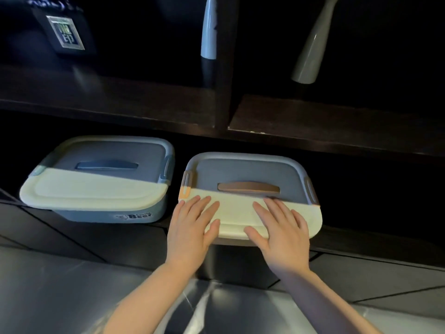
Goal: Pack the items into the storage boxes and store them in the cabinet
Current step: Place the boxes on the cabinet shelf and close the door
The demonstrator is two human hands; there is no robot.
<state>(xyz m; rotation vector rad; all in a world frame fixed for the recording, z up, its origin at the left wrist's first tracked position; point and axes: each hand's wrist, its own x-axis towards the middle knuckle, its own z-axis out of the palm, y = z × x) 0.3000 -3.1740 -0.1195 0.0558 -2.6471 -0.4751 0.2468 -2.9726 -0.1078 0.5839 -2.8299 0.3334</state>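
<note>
Two lidded storage boxes sit half inside the dark cabinet's bottom compartment. The left box has a white lid, a blue handle and blue clips. The right box has a white lid, a brown handle and brown clips, and its front end sticks out past the cabinet floor. My left hand lies flat on the near left part of that lid, fingers spread. My right hand lies flat on the near right part, fingers spread. Neither hand grips anything.
The shelf above holds a dark framed item at left, a white vase in the middle and a grey vase at right. A vertical divider splits that shelf. Glossy grey floor tiles lie below.
</note>
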